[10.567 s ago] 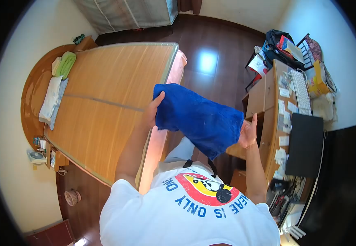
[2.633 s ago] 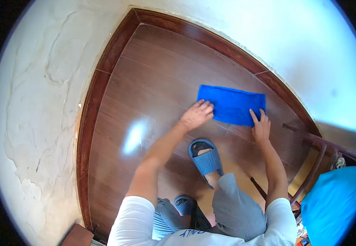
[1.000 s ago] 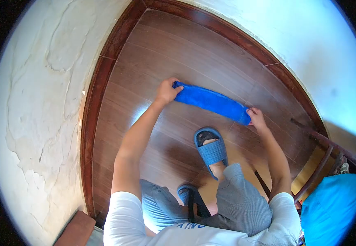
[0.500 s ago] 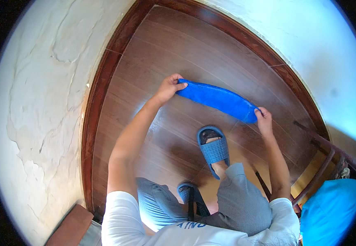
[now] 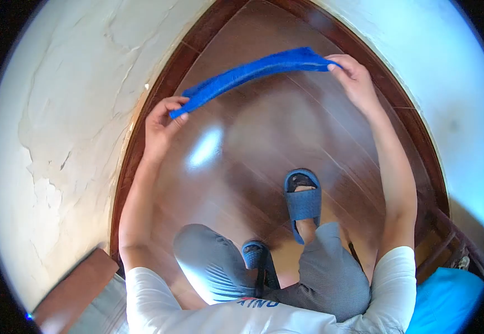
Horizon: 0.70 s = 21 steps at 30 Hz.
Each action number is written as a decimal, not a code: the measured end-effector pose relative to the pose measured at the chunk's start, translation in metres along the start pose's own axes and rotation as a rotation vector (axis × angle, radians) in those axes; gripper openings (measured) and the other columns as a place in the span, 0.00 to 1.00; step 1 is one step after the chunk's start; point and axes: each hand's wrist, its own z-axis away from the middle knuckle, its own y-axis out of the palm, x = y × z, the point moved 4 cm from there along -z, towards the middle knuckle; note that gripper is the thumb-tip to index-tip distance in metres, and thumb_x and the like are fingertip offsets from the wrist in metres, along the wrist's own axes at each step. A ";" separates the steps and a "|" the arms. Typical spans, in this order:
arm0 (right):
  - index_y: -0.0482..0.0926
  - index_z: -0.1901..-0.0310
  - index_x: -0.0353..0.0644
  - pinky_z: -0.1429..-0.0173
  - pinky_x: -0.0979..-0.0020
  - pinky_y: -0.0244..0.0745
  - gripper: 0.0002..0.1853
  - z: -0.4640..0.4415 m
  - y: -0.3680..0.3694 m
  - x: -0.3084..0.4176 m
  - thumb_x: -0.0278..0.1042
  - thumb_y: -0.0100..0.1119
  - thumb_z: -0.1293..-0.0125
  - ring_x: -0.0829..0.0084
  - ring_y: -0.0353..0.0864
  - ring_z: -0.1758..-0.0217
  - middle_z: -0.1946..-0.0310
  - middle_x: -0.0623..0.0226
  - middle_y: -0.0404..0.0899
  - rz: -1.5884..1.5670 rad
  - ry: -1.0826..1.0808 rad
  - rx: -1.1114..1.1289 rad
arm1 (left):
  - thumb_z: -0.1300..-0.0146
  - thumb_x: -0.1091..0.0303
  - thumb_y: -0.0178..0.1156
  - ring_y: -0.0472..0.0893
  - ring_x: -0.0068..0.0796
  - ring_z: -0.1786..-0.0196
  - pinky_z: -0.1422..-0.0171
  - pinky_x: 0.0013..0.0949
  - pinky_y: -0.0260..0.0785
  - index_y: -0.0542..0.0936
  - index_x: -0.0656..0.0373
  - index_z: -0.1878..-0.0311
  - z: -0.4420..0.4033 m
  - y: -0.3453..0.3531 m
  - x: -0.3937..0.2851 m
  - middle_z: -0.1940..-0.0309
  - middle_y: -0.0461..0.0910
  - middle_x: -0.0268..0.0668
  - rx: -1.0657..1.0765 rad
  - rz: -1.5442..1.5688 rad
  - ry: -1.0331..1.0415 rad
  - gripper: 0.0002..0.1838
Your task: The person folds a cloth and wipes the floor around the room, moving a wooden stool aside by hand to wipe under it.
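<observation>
- The cloth [image 5: 247,72] is showing bright blue.
- The slippers [image 5: 304,206] are showing duller blue.
- The trousers [image 5: 334,278] are showing grey.
- The T-shirt [image 5: 297,320] is showing white, with dark blue and red lettering [image 5: 260,303].

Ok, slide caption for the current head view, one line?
Left hand and right hand hold a blue cloth by its ends over a brown floor.

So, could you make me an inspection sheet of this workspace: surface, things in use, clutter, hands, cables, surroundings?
Surface: wood-look floor, shiny, with a bright reflection.
Job's things: blue cloth, stretched into a long, narrow, curved strip.
Clutter: turquoise item at lower right, identity unclear.
Hands: left hand and right hand each grip one end of the cloth.
Cables: nothing seen.
Surroundings: left wall, cracked and peeling; dark skirting along the floor's edge.
</observation>
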 end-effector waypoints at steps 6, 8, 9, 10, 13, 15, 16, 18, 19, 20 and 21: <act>0.87 0.54 0.41 0.41 0.62 0.73 0.12 0.038 0.084 -0.072 0.37 0.68 0.36 0.62 0.79 0.47 0.51 0.58 0.81 0.280 0.147 0.290 | 0.52 0.78 0.75 0.78 0.39 0.46 0.38 0.41 0.68 0.80 0.59 0.66 0.080 0.014 0.090 0.53 0.85 0.36 0.032 -0.378 0.039 0.13; 0.86 0.54 0.41 0.41 0.62 0.73 0.12 0.055 0.088 -0.082 0.37 0.68 0.36 0.62 0.79 0.47 0.54 0.58 0.83 0.258 0.165 0.457 | 0.50 0.77 0.75 0.78 0.36 0.46 0.36 0.39 0.67 0.83 0.58 0.65 0.115 0.027 0.130 0.54 0.85 0.35 0.062 -0.171 -0.187 0.11; 0.86 0.54 0.41 0.42 0.62 0.73 0.12 0.060 0.088 -0.081 0.37 0.68 0.36 0.62 0.79 0.46 0.55 0.59 0.83 0.248 0.176 0.542 | 0.49 0.77 0.75 0.79 0.34 0.48 0.36 0.38 0.68 0.83 0.59 0.65 0.128 0.034 0.130 0.55 0.85 0.35 0.087 -0.156 -0.265 0.10; 0.86 0.54 0.41 0.42 0.62 0.73 0.12 0.065 0.085 -0.083 0.37 0.67 0.35 0.62 0.79 0.47 0.57 0.59 0.84 0.202 0.246 0.586 | 0.47 0.76 0.74 0.79 0.31 0.49 0.36 0.36 0.68 0.83 0.59 0.65 0.138 0.039 0.130 0.56 0.86 0.34 0.114 -0.141 -0.342 0.09; 0.86 0.54 0.40 0.43 0.63 0.74 0.12 0.066 0.081 -0.087 0.36 0.66 0.34 0.61 0.80 0.48 0.60 0.59 0.85 0.094 0.420 0.713 | 0.43 0.74 0.72 0.80 0.27 0.52 0.40 0.34 0.70 0.83 0.61 0.62 0.155 0.044 0.137 0.59 0.85 0.33 0.124 0.070 -0.451 0.08; 0.86 0.54 0.39 0.43 0.63 0.74 0.12 0.056 0.086 -0.093 0.37 0.65 0.34 0.61 0.81 0.49 0.59 0.58 0.85 0.053 0.487 0.792 | 0.40 0.73 0.71 0.79 0.24 0.54 0.43 0.33 0.71 0.83 0.62 0.60 0.155 0.042 0.154 0.61 0.85 0.32 0.129 0.166 -0.582 0.08; 0.86 0.54 0.38 0.43 0.63 0.74 0.12 0.046 0.088 -0.085 0.37 0.65 0.34 0.61 0.81 0.49 0.59 0.57 0.85 0.107 0.479 0.738 | 0.39 0.72 0.70 0.79 0.23 0.56 0.45 0.32 0.71 0.82 0.63 0.59 0.153 0.040 0.161 0.63 0.85 0.31 0.134 0.213 -0.648 0.08; 0.85 0.55 0.37 0.44 0.63 0.75 0.13 0.030 0.098 -0.067 0.37 0.66 0.35 0.59 0.82 0.50 0.58 0.54 0.84 0.214 0.465 0.627 | 0.38 0.68 0.70 0.80 0.28 0.54 0.46 0.37 0.71 0.81 0.61 0.55 0.137 0.034 0.172 0.59 0.84 0.35 0.042 0.004 -0.601 0.12; 0.84 0.51 0.37 0.42 0.60 0.75 0.15 0.026 0.102 -0.058 0.35 0.66 0.36 0.55 0.81 0.46 0.53 0.50 0.82 0.370 0.273 0.460 | 0.38 0.66 0.70 0.80 0.30 0.53 0.47 0.39 0.71 0.81 0.60 0.53 0.131 0.033 0.172 0.58 0.84 0.36 -0.003 -0.099 -0.575 0.14; 0.83 0.49 0.37 0.41 0.58 0.75 0.16 0.031 0.107 -0.051 0.34 0.66 0.37 0.53 0.80 0.45 0.51 0.50 0.81 0.430 0.225 0.304 | 0.38 0.65 0.70 0.80 0.34 0.52 0.46 0.41 0.71 0.80 0.60 0.52 0.127 0.032 0.164 0.56 0.83 0.39 -0.084 -0.332 -0.397 0.15; 0.82 0.47 0.38 0.40 0.57 0.74 0.18 0.041 0.113 -0.033 0.34 0.66 0.37 0.51 0.79 0.44 0.49 0.49 0.80 0.489 0.174 0.149 | 0.38 0.65 0.70 0.80 0.37 0.51 0.46 0.44 0.71 0.79 0.60 0.50 0.122 0.034 0.148 0.54 0.82 0.41 -0.165 -0.559 -0.214 0.16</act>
